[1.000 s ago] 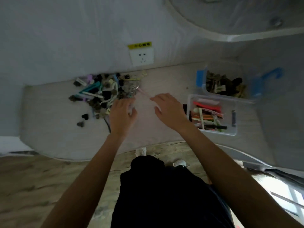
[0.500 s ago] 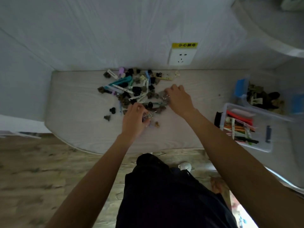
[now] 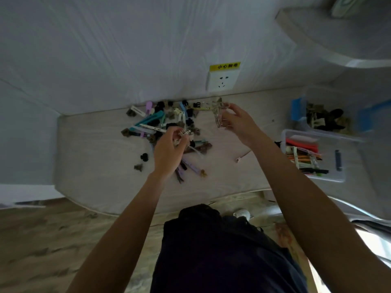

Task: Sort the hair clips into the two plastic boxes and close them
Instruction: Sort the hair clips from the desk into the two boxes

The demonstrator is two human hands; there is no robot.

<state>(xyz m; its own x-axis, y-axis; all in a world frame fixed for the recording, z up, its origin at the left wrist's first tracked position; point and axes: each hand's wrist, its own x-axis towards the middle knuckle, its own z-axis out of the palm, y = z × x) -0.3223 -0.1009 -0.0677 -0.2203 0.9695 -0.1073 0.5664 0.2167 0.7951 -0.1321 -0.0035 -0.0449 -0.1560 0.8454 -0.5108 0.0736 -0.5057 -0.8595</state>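
A pile of hair clips [image 3: 167, 123], long flat ones and small claw ones, lies on the pale desk [image 3: 95, 157] by the wall. My left hand [image 3: 167, 153] is over the pile's near side and pinches a small clear claw clip [image 3: 183, 133]. My right hand [image 3: 239, 123] is raised at the pile's right end and holds a larger clear claw clip [image 3: 219, 117]. At the right stand two open plastic boxes: the near one [image 3: 338, 174] holds long coloured clips, the far one [image 3: 298, 106], with blue latches, holds dark claw clips.
A wall socket [image 3: 222, 81] with a yellow label sits above the desk. One loose pale clip [image 3: 242, 156] lies between pile and boxes. The desk's curved front edge [image 3: 148, 210] runs above the wooden floor. A shelf [image 3: 338, 39] juts out at upper right.
Both hands have lifted clear claw clips out of the pile. My right hand moved up and to the right; my left hand rose slightly. The camera swung left.
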